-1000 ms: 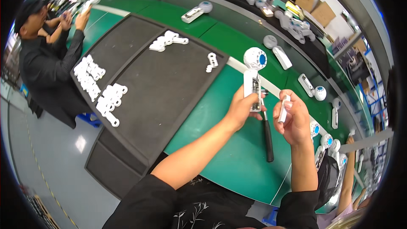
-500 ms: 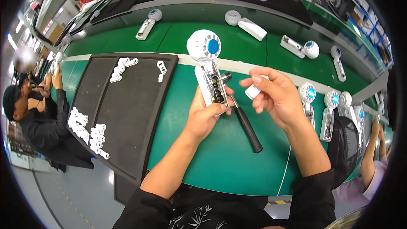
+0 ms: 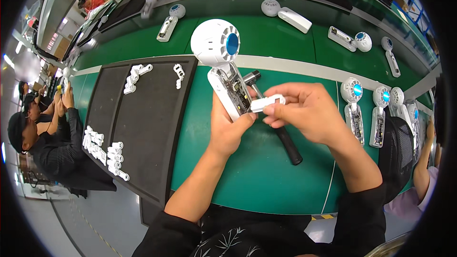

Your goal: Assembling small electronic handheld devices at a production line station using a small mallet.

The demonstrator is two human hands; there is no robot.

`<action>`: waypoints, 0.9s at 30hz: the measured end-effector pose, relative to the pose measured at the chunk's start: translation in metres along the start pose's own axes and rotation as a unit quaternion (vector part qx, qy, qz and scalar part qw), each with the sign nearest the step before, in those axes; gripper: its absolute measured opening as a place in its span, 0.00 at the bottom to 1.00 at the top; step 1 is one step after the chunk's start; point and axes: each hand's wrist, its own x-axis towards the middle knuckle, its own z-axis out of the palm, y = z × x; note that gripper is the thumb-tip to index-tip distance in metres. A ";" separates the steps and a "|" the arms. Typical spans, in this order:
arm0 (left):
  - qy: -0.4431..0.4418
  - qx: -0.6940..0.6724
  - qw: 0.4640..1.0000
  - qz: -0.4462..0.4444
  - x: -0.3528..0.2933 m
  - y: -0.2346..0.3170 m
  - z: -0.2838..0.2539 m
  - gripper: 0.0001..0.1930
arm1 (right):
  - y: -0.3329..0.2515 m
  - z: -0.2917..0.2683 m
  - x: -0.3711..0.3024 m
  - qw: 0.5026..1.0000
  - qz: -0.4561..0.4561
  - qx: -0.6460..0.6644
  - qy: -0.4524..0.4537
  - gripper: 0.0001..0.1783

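My left hand (image 3: 227, 131) is wrapped round the handle of a white handheld fan (image 3: 214, 43), held upright and a little tilted. Its round head has a blue disc, and the handle's open side shows a circuit board. Between the fingers and thumb of my right hand (image 3: 307, 112) is a small white plastic piece (image 3: 266, 103) with a ring-shaped end. The piece's far end is close to the open handle; whether they touch I cannot tell. Behind both hands a hammer (image 3: 289, 146) with a black grip lies on the green table, its shaft partly hidden.
At the left, a black tray (image 3: 143, 128) holds clusters of similar white pieces (image 3: 114, 157). Several fans (image 3: 353, 109) stand at the right beside a black mesh cap (image 3: 397, 150). More fans lie on the green conveyor (image 3: 214, 28). Co-workers (image 3: 57, 147) sit at both sides.
My right hand has brought the white piece leftward to the fan's open handle, turning it lengthwise. The fan has turned slightly. At the far left of the conveyor, another person's hand has appeared with a fan.
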 end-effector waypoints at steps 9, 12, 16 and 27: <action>-0.032 0.135 0.990 0.035 -0.002 0.001 0.006 0.36 | -0.004 0.004 -0.003 0.995 -0.001 -0.095 0.010 0.16; -0.020 0.153 0.988 0.018 -0.006 -0.002 0.011 0.37 | 0.000 0.008 -0.004 0.992 -0.014 -0.122 0.022 0.18; -0.004 0.268 0.961 0.062 -0.007 -0.004 0.016 0.37 | 0.007 0.017 -0.006 0.961 -0.116 -0.248 0.042 0.23; 0.013 0.098 0.995 0.018 -0.004 0.004 -0.002 0.24 | 0.033 0.016 0.002 0.915 -0.207 -0.339 0.076 0.27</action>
